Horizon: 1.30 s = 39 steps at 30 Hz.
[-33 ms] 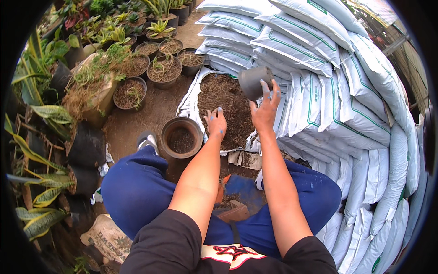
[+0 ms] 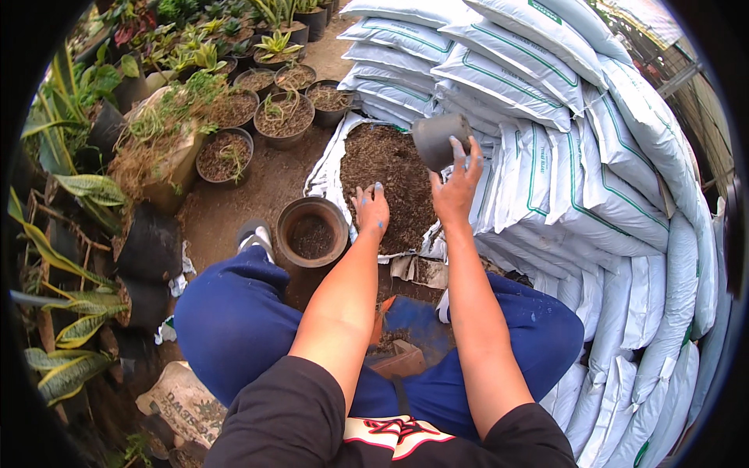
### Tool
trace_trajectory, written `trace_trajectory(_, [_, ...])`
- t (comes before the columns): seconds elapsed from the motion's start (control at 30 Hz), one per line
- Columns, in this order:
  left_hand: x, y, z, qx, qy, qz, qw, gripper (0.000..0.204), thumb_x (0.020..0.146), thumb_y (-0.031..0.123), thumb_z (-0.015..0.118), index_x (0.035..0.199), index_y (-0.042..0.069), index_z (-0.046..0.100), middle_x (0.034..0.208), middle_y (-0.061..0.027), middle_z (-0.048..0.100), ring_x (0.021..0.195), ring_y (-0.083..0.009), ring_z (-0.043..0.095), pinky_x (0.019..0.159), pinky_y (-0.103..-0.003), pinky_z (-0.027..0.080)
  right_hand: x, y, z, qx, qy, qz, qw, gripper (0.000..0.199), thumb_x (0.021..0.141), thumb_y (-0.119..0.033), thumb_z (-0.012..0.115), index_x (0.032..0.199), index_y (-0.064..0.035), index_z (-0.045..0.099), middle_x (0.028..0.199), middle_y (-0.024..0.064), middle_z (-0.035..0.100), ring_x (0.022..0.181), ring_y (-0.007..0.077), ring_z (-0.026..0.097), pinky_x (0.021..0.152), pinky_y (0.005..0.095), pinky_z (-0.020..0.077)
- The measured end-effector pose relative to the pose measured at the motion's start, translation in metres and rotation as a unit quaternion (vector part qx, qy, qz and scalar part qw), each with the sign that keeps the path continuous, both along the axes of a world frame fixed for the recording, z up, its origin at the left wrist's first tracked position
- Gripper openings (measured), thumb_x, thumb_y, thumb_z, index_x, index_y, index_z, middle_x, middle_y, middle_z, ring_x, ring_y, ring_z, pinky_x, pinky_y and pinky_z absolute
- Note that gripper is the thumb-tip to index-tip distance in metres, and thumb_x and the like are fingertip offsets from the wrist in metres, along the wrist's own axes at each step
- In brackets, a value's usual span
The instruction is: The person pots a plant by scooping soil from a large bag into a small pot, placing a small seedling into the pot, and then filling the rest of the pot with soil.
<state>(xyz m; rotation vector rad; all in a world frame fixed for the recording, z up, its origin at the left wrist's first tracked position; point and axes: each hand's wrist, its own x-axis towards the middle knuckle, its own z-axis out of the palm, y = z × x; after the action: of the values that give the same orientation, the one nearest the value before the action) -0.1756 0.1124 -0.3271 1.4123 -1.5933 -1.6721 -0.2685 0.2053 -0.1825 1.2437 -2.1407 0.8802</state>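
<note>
My right hand (image 2: 457, 190) grips a small dark grey plant pot (image 2: 437, 142), tipped on its side above the far right part of an opened white sack (image 2: 331, 160). Dark brown potting soil (image 2: 386, 160) fills the sack. Over the soil's near left part is my left hand (image 2: 371, 209), its fingers apart and nothing seen in them; whether the fingertips touch the soil I cannot tell. Left of that hand, a wider brown-grey pot (image 2: 341, 248) stands upright on the ground with a little soil at its bottom.
Stacked white sacks (image 2: 546, 171) rise along the right side. Pots with small plants (image 2: 282, 121) stand at the far left, and variegated snake plants (image 2: 78, 312) line the left edge. Between my legs lie a reddish-brown block (image 2: 402, 360) and a blue patch (image 2: 421, 326).
</note>
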Motion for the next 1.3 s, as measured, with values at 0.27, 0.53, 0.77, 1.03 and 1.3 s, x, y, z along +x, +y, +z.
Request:
trace_trajectory(0.27, [0.019,0.016,-0.003,-0.092,-0.07,-0.055,0.992,0.058,0.104,0.042,0.051,0.154,0.012,0.046,0.172,-0.0146,0.02,0.16,-0.0346,0.011,0.128,-0.05,0.015,0.013,0.05,-0.071,0.011,-0.366,-0.251,0.896,0.092,0.074,-0.048,0.086,0.148,-0.0092,0.047,0.137,0.0301,0.048,0.13,0.0478,0.048,0.113,0.0536,0.0379])
trace_trajectory(0.53, [0.034,0.011,-0.018,-0.192,-0.095,-0.101,0.972,0.065,0.1,0.037,0.058,0.156,0.009,0.04,0.171,-0.0162,0.019,0.16,-0.0347,0.01,0.129,-0.05,0.012,0.012,0.087,-0.073,0.228,-0.474,-0.314,0.79,0.102,0.081,-0.069,0.068,0.156,-0.0059,0.04,0.149,0.0349,0.046,0.138,0.0465,0.049,0.114,0.0504,0.0402])
trace_trajectory(0.77, [0.014,0.001,-0.007,-0.184,-0.062,-0.078,0.978,0.063,0.1,0.036,0.059,0.155,0.009,0.041,0.171,-0.017,0.02,0.16,-0.0354,0.01,0.129,-0.051,0.012,0.012,0.088,-0.112,0.187,-0.729,-0.215,0.623,0.082,0.089,-0.069,0.062,0.144,-0.0079,0.054,0.131,0.0202,0.065,0.111,0.0324,0.07,0.079,0.0473,0.063])
trace_trajectory(1.03, [-0.001,-0.008,0.002,-0.168,-0.037,-0.065,0.983,0.059,0.1,0.033,0.057,0.153,0.011,0.044,0.171,-0.0169,0.02,0.16,-0.0367,0.008,0.128,-0.054,0.01,0.019,0.043,-0.133,0.015,-0.846,-0.121,0.52,0.069,0.092,-0.072,0.059,0.124,-0.0109,0.066,0.112,0.0138,0.072,0.1,0.0281,0.073,0.084,0.052,0.0624])
trace_trajectory(1.3, [-0.025,-0.04,0.001,-0.218,-0.037,-0.059,0.974,0.055,0.099,0.033,0.06,0.151,0.017,0.051,0.171,-0.0175,0.022,0.16,-0.0393,0.009,0.126,-0.057,0.014,-0.004,-0.008,-0.143,-0.013,-0.817,-0.155,0.556,0.077,0.085,-0.062,0.075,0.126,0.0009,0.061,0.119,0.0209,0.068,0.103,0.0368,0.072,0.09,0.0644,0.0547])
